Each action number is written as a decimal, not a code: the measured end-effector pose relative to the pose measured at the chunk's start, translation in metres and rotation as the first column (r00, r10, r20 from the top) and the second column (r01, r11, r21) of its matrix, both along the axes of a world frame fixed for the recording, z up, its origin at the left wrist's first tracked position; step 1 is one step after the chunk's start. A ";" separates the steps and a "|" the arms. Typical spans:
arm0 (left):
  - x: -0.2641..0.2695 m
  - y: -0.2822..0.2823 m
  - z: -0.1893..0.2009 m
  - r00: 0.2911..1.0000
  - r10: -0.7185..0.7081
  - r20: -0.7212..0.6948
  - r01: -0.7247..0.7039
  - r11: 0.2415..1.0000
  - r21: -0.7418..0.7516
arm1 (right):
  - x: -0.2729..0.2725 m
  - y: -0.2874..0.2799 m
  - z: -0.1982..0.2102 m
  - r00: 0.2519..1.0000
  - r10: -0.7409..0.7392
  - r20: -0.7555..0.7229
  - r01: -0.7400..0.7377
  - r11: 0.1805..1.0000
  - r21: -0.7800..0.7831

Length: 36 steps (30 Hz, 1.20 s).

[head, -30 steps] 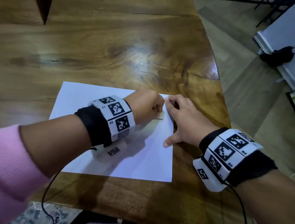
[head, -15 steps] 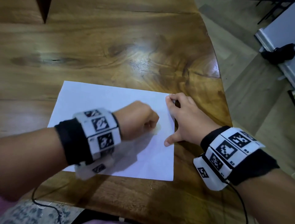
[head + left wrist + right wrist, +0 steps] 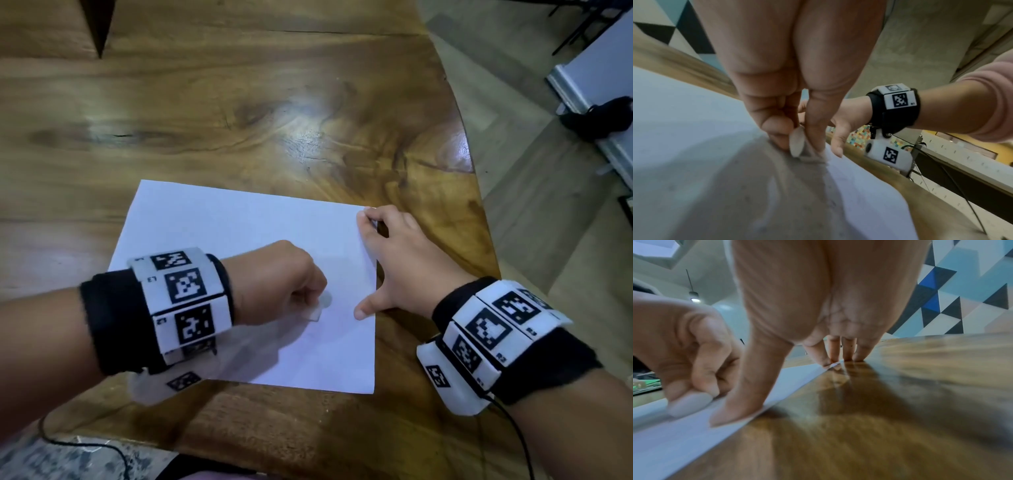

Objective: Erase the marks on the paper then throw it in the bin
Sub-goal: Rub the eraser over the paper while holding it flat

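Glossy brown wooden table (image 3: 239,102), grey tiled floor (image 3: 534,192), black bundle (image 3: 599,118) on the floor, geometric triangle-patterned wall (image 3: 962,296)

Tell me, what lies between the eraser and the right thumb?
Only bare white paper between eraser and right thumb, as the head view shows.

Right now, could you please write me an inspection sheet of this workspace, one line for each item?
Surface: wooden table, glossy, with a curved right edge.
Job's things: white paper lies flat near the table's right edge; white eraser touches it. No marks can be made out; no bin in view.
Clutter: nothing seen on the table.
Grippers: left hand pinches the eraser; right hand presses the paper's right edge with spread straight fingers.
Cables: a black cable runs from the right wristband; another hangs under the left arm.
Surroundings: tiled floor, a dark object on the floor, a wall with coloured triangles.
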State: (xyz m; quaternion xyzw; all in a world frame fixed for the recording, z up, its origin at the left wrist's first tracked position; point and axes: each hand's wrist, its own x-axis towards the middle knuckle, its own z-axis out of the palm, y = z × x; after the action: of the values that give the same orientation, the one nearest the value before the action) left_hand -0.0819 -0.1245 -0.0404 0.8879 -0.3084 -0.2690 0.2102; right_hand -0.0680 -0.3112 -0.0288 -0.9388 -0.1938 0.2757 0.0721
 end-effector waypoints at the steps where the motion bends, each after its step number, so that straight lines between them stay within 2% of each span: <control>1: 0.000 0.000 0.001 1.000 0.008 -0.013 -0.008 1.000 0.011 | 0.000 0.000 0.000 1.000 -0.001 -0.003 0.001 1.000 0.002; 5: 0.011 -0.005 0.009 1.000 0.018 -0.002 -0.018 0.996 0.092 | -0.002 0.004 0.001 1.000 -0.007 0.004 0.007 1.000 -0.014; 11: 0.050 -0.023 0.015 0.966 0.230 0.117 -0.239 0.968 0.074 | -0.006 0.010 0.003 0.999 -0.022 0.026 0.023 0.998 -0.052; 13: 0.041 -0.022 0.012 0.968 0.207 0.140 -0.218 0.974 0.065 | -0.005 0.010 0.003 0.999 -0.026 0.022 0.027 0.998 -0.054; 15: 0.018 -0.012 0.008 0.987 0.098 0.130 -0.102 0.994 0.029 | -0.006 0.010 0.002 0.999 -0.026 0.021 0.027 0.998 -0.050; 18: -0.004 0.003 0.007 1.000 0.002 0.020 -0.002 1.000 0.005 | -0.006 0.010 0.001 0.999 -0.029 0.022 0.030 0.998 -0.046; 23: 0.032 0.004 0.006 0.960 0.237 0.149 -0.229 0.971 -0.066 | -0.007 0.010 0.002 0.999 -0.036 0.019 0.036 0.998 -0.047; 24: 0.030 0.006 0.003 0.962 0.226 0.155 -0.215 0.973 -0.087 | -0.006 0.010 0.002 0.999 -0.036 0.019 0.037 0.998 -0.049; 26: 0.012 0.012 0.000 0.985 0.111 0.130 -0.099 0.990 -0.098 | -0.006 0.010 0.001 0.999 -0.033 0.020 0.034 0.998 -0.052; 29: -0.009 0.019 0.002 0.999 0.004 -0.033 -0.004 1.000 -0.014 | -0.006 0.010 0.001 0.999 -0.035 0.014 0.036 0.998 -0.050; 31: 0.000 0.013 0.006 1.000 0.008 0.000 -0.008 1.000 -0.013 | -0.006 0.010 0.002 0.999 -0.038 0.010 0.038 0.998 -0.047; 33: 0.019 -0.001 0.007 0.995 0.064 0.075 -0.062 0.998 -0.028 | -0.006 0.010 0.002 0.999 -0.035 0.012 0.036 0.998 -0.044; 36: 0.031 -0.019 0.007 0.986 0.121 0.111 -0.119 0.993 -0.019 | -0.006 0.010 0.001 0.999 -0.032 0.017 0.033 0.998 -0.047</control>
State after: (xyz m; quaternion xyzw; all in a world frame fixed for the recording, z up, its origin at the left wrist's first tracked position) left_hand -0.0506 -0.1433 -0.0336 0.9173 -0.2673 -0.2036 0.2137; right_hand -0.0742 -0.3015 -0.0275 -0.9454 -0.1726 0.2715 0.0526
